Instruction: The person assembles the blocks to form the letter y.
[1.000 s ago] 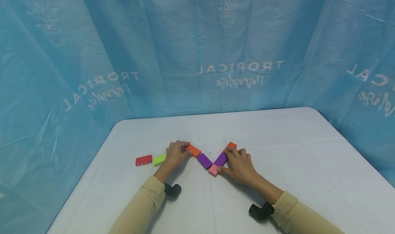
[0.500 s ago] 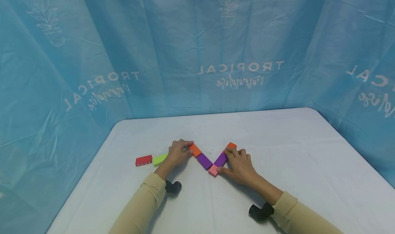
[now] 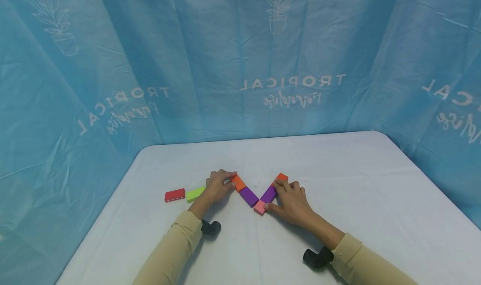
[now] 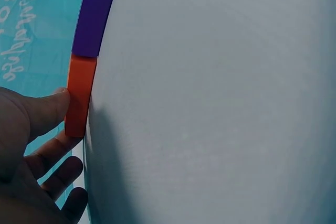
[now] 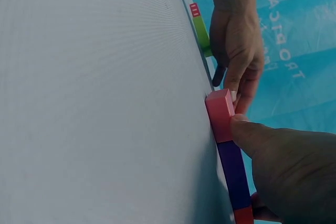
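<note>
Near the head view's centre, the left hand point(image 3: 217, 187) is pinching the left orange block point(image 3: 239, 183), now lying steeper and straightening its line with the left purple block point(image 3: 249, 197), while the right hand point(image 3: 294, 203) is seemingly gripping the pink block point(image 3: 259, 208) and right purple block point(image 3: 268, 194).

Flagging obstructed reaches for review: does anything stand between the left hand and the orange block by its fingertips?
Nothing visible does: the left hand holds the orange block directly. The green block lies on the hand's other side.
</note>
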Tool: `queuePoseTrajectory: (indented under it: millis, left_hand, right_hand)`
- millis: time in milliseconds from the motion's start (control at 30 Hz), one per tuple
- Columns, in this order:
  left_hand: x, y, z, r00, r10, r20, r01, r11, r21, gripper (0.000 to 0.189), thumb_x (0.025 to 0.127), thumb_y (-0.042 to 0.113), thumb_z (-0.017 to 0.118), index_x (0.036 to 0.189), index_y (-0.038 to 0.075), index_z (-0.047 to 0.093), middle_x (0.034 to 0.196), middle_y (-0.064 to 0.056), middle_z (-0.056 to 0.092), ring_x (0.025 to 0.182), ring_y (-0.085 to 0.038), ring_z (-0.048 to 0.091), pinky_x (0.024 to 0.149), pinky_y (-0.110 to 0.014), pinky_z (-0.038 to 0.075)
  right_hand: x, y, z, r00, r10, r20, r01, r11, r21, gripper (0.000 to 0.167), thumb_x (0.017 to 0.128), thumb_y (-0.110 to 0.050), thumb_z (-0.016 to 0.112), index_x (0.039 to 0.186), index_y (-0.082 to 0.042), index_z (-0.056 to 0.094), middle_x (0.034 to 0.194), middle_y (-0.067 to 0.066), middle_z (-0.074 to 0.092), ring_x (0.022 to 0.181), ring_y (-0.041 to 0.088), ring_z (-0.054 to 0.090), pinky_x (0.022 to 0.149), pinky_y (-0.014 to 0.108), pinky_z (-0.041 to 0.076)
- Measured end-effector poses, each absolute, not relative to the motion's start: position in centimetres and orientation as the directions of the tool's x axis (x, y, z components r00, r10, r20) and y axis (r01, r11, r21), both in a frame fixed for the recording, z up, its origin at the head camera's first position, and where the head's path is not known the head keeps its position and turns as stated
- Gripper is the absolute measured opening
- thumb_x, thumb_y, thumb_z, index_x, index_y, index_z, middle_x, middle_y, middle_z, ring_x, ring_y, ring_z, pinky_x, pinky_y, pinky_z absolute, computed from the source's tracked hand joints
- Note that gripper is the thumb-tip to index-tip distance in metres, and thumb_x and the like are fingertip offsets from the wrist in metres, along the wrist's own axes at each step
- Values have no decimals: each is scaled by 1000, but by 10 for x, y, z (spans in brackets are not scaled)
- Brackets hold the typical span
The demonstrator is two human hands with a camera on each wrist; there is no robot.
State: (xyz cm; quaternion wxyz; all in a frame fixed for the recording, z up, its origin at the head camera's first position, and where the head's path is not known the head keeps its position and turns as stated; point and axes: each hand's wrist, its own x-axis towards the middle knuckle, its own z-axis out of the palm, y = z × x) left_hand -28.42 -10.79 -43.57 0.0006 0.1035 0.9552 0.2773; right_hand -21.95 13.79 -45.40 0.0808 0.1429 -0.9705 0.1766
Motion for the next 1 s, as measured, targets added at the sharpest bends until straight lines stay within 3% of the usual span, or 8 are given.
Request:
queuePoseTrajectory:
  millis: [433, 700, 1000]
  left_hand:
    - [-280, -109, -428, -985, 163, 50, 163, 817, 553, 43, 89, 18, 62, 132, 20, 55, 125, -7, 58, 117, -26, 42, 98, -47, 33]
    - [-267, -118, -410, -990, 104, 100, 144, 780, 609, 43, 89, 23, 64, 131, 20, 55, 123, -5, 57, 116, -23, 42, 94, -45, 34]
    - [-246, -139, -396, -991, 43, 129, 116, 768, 629, 48, 87, 28, 66, 132, 20, 52, 127, -6, 54, 121, -26, 42, 90, -48, 43]
  right_hand:
    - [-219, 136, -453, -950, -245, 195, -298, 900, -318, 79, 77, -53, 69, 138, -7, 47, 140, 8, 46, 111, 33, 40, 89, 48, 33]
    - [-219, 137, -453, -947, -250, 203, -305, 898, -318, 79, 78, -53, 68, 138, -6, 47, 139, 8, 46, 114, 35, 40, 91, 49, 33]
    - [-219, 137, -453, -942, -252, 221, -314, 892, -324, 78, 78, -52, 68, 137, -5, 48, 139, 8, 47, 115, 36, 40, 91, 50, 33]
